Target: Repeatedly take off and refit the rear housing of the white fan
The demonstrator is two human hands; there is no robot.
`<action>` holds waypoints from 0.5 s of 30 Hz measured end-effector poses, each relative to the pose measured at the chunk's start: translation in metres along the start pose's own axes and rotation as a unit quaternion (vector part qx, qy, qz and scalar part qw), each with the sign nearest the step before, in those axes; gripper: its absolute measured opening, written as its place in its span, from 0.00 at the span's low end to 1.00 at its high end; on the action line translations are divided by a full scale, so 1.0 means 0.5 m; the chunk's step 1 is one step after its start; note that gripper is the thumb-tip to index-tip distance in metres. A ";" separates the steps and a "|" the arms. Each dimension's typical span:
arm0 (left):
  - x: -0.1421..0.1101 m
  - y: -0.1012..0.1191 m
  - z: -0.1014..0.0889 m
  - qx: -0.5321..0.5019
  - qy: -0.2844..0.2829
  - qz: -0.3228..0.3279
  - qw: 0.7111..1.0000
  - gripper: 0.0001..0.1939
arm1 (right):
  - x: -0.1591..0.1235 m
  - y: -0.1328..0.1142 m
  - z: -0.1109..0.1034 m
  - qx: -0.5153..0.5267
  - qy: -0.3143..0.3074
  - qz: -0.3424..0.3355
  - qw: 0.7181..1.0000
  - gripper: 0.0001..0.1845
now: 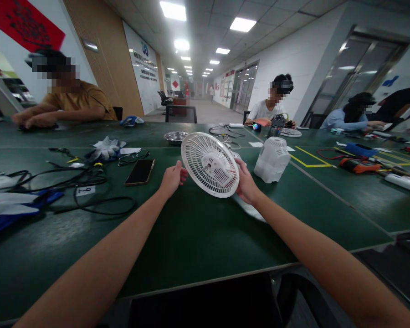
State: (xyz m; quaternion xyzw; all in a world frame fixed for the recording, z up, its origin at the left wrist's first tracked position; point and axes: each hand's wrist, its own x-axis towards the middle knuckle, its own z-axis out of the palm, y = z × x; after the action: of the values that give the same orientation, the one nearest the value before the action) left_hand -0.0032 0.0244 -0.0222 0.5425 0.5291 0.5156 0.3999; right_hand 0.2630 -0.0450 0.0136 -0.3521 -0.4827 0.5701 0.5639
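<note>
A white round fan guard with a slotted hub and a short metal shaft at its centre is held tilted above the green table. My right hand grips it by its right edge, with some fingers hidden behind it. My left hand is just off the guard's left edge, fingers loosely bent and nothing in them. To the right of my right hand stands a white plastic housing. Behind the guard, a metal bowl is partly covered by it. A whitish flat item lies below my right hand, partly hidden.
Left on the green table are a phone, black cables, and work gloves. To the right lie a red-black tool and yellow tape marks. Several people sit across, one handling parts.
</note>
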 end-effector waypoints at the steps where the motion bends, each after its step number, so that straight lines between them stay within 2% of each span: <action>1: 0.000 0.002 -0.001 -0.026 -0.004 -0.018 0.999 0.35 | 0.002 -0.004 -0.003 -0.028 0.026 -0.031 0.999 0.28; 3: -0.003 0.009 -0.003 -0.081 -0.017 -0.052 0.995 0.39 | 0.004 -0.012 -0.009 -0.080 0.068 -0.081 0.991 0.30; 8: -0.014 0.033 -0.011 -0.169 -0.050 -0.101 0.979 0.43 | 0.001 -0.025 -0.017 -0.167 0.076 -0.106 0.977 0.31; 15: -0.014 0.035 -0.015 -0.206 -0.077 -0.122 0.968 0.44 | -0.010 -0.027 -0.023 -0.279 0.027 -0.129 0.951 0.40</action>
State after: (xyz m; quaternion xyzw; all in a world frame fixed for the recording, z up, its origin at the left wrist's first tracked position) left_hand -0.0073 0.0146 -0.0050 0.4180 0.4414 0.5174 0.6023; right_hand 0.2787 -0.0494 0.0225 -0.4448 -0.6487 0.3253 0.5249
